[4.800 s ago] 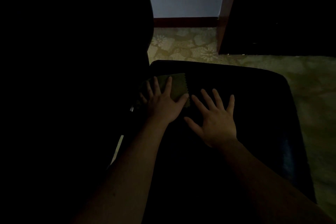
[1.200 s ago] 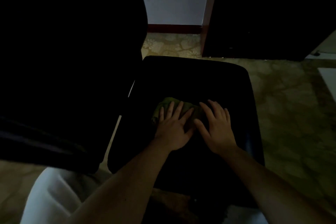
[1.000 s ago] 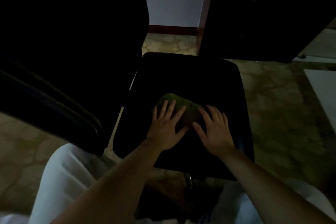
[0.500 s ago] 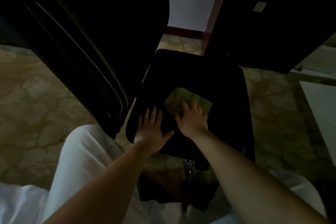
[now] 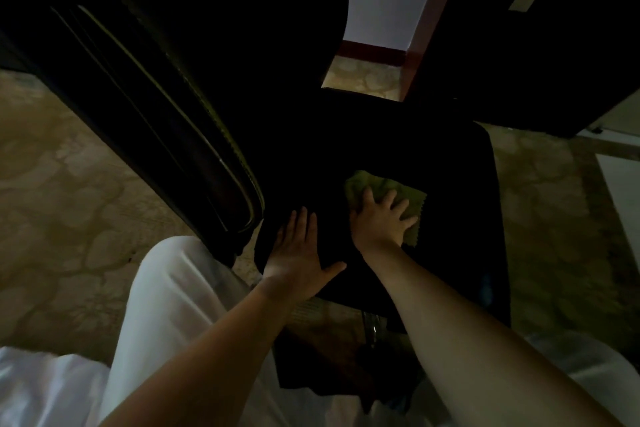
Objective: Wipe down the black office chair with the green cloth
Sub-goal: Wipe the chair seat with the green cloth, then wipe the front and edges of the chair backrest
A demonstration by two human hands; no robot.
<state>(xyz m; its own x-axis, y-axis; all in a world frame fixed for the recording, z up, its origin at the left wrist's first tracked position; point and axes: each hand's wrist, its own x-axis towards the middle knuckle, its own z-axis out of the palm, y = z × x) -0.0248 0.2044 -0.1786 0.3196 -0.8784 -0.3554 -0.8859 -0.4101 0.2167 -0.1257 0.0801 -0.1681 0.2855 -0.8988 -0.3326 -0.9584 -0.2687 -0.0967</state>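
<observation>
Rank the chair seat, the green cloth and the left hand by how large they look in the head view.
1. chair seat, clearly largest.
2. left hand and green cloth look about alike; the right hand covers part of the cloth, so I won't rank them.

Green cloth, black office chair, beige patterned carpet, white trousers

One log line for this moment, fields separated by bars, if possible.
left hand flat on seat | right hand presses green cloth on seat
</observation>
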